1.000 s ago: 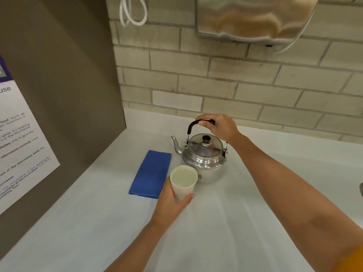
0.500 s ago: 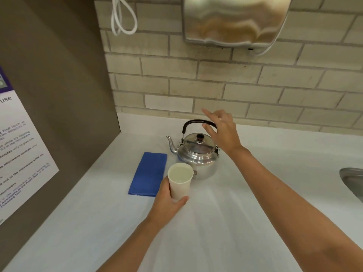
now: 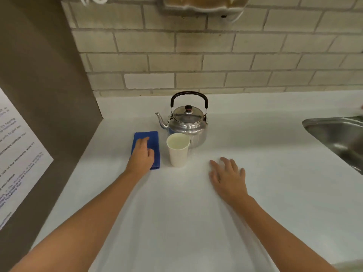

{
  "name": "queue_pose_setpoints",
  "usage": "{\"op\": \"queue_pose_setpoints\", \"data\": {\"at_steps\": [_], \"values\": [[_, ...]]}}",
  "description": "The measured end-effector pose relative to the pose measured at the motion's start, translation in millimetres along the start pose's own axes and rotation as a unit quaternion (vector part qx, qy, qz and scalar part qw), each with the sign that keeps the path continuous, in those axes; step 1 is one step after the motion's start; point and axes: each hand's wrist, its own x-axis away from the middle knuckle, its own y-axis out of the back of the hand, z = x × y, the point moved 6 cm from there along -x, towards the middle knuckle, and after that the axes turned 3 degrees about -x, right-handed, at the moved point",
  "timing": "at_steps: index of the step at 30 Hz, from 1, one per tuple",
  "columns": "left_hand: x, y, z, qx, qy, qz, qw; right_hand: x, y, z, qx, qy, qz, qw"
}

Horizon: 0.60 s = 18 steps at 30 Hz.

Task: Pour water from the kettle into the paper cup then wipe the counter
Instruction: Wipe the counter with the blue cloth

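Observation:
A shiny steel kettle (image 3: 189, 124) with a black handle stands upright near the back of the white counter (image 3: 186, 213), spout to the left. In front of it stands a white paper cup (image 3: 177, 151) holding water, free of both hands. Left of the cup lies a folded blue cloth (image 3: 155, 143). My left hand (image 3: 141, 157) rests flat on top of the cloth, fingers pressed down on it. My right hand (image 3: 227, 176) lies on the bare counter to the right of the cup, fingers spread, holding nothing.
A steel sink (image 3: 337, 134) is set into the counter at the right. A brown side panel (image 3: 49, 95) with a printed notice (image 3: 17, 154) bounds the left. A brick wall (image 3: 216, 55) runs behind, with a metal dispenser (image 3: 204, 3) above.
My right hand let go of the kettle handle and came down onto the counter. My left hand released the cup, which now stands alone, and moved left onto the blue cloth.

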Motion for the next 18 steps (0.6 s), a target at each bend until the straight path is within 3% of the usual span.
{"op": "queue_pose_setpoints", "data": {"at_steps": [4, 9, 18], "values": [[-37, -16, 16, -0.203, 0.018, 0.050, 0.978, 3, -8, -6, 0.016, -0.006, -0.006, 1.000], [-53, -45, 28, -0.263, 0.042, 0.114, 0.957, 2, -13, -11, 0.019, -0.021, -0.009, 1.000], [-22, -15, 65, -0.287, -0.036, 0.086, 0.953, 4, -12, -13, 0.041, -0.034, 0.014, 0.998]]}}
